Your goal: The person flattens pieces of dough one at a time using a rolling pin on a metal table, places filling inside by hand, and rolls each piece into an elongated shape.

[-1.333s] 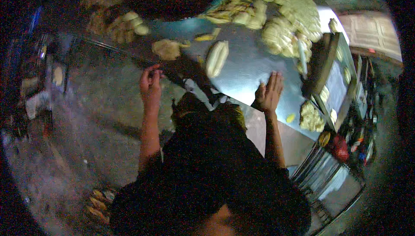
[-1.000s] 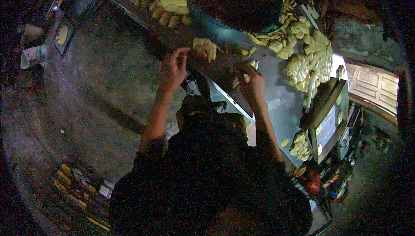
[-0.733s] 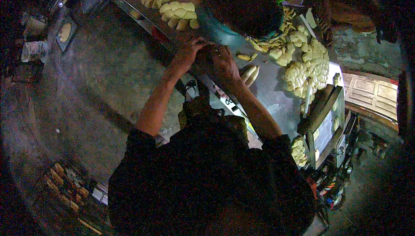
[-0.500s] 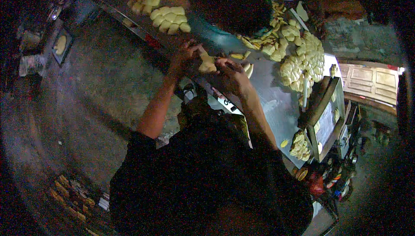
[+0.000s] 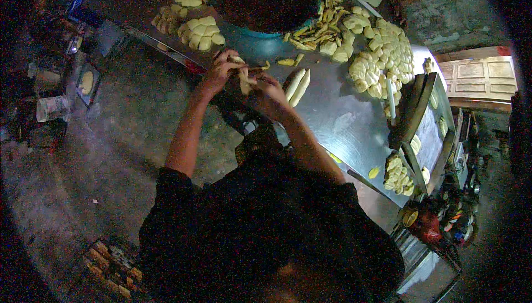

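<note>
My left hand (image 5: 219, 72) and my right hand (image 5: 267, 89) meet over the near edge of a steel table (image 5: 343, 125). Between them they pinch a pale strip of dough (image 5: 244, 79), which stands roughly upright between the fingers. Two rolled dough sticks (image 5: 296, 85) lie side by side on the steel just right of my right hand. A large dark bowl with a teal rim (image 5: 265, 1) stands right behind my hands.
Braided dough pieces (image 5: 382, 53) crowd the table's far right, more of them (image 5: 191, 28) at the far left, and cut strips (image 5: 321, 17) lie by the bowl. A dark tilted tray (image 5: 424, 131) stands at the right end. Concrete floor (image 5: 111, 153) spreads to the left.
My hands were flat and apart on the table; they came together on a dough piece and now work a strip between them. The view has swung, bringing the bowl closer.
</note>
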